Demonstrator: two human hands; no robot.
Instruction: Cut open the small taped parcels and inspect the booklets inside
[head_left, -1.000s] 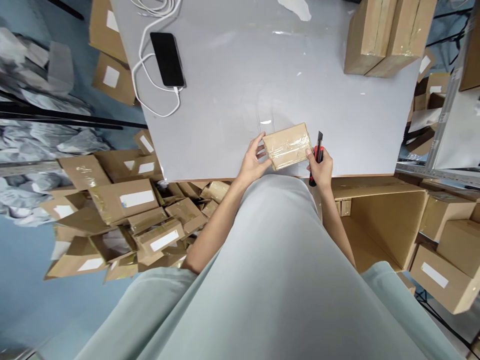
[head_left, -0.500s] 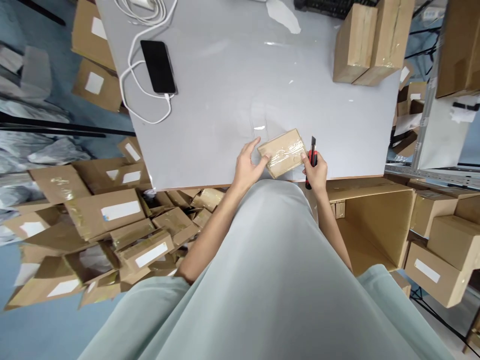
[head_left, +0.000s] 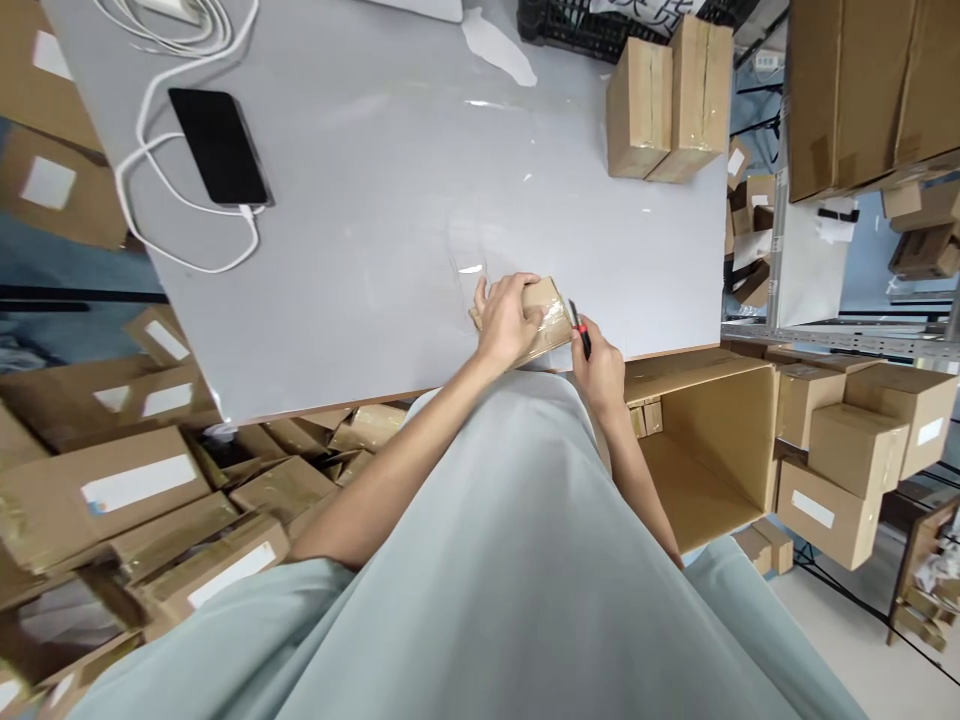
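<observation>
Head view: left hand [head_left: 507, 320] in grip on one taped carton [head_left: 553, 312], right hand [head_left: 603, 366] around one utility knife [head_left: 580, 329]

The surface [head_left: 360, 250] is lit brightly and evenly, and thin white streaks of glare are thrown back from it. Glints are caught on the tape [head_left: 553, 312] of the small box [head_left: 541, 294]. Shadows are kept soft. The inside of the large carton [head_left: 739, 430] is left dimmer. Toward the left edge, boxes [head_left: 52, 500] are stretched and slightly softened.
</observation>
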